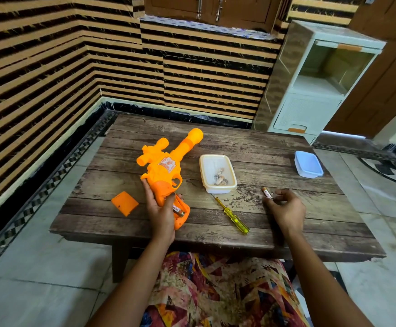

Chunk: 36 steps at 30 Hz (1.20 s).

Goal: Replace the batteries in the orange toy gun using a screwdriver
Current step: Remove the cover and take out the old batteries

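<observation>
Battery cover [124,203] off and lying left of the orange toy gun [166,171] on the tabletop [263,223], the left hand [159,208] gripped its handle, one battery [177,209] seated, as the right hand [286,208] curled at a loose battery [267,193] right of the gun, grasp unclear; screwdriver [233,214] idle, refitting remained.

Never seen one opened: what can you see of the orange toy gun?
The toy gun is orange plastic with a scope, a flared muzzle and a side sticker. It lies on its side on the table, muzzle pointing away. Its grip compartment is open, showing a battery; the left hand holds the grip.
</observation>
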Available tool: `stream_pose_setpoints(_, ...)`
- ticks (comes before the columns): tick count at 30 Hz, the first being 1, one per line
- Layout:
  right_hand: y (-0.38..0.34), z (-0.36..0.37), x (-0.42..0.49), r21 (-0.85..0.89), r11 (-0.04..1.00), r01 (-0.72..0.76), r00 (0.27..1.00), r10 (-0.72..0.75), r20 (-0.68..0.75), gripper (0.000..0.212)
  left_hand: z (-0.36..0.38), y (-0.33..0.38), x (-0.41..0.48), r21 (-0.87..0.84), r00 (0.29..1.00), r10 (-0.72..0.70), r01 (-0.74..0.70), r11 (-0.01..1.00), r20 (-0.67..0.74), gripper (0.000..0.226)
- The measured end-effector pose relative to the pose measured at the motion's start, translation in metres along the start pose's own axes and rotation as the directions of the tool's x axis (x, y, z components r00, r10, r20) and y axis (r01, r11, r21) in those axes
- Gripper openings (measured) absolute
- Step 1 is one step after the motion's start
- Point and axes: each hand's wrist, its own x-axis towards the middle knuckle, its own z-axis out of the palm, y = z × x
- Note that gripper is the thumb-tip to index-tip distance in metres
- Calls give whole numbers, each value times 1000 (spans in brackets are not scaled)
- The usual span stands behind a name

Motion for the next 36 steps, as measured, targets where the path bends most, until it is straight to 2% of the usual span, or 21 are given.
stream_pose_setpoints(7,-2,-2,-2,5,1000,-1,1000,1,-26,25,0,-2,1,1,1000,1,-1,1000,3,83)
stream_pose_setpoints(21,3,1,2,-1,1000,-18,999,18,-50,24,0,1,-2,1,1000,-6,6,1000,2,82)
stream_pose_setpoints(36,8,3,7,-51,998,-19,997,15,-79,37,0,2,-3,-5,1000,-3,3,1000,10,82)
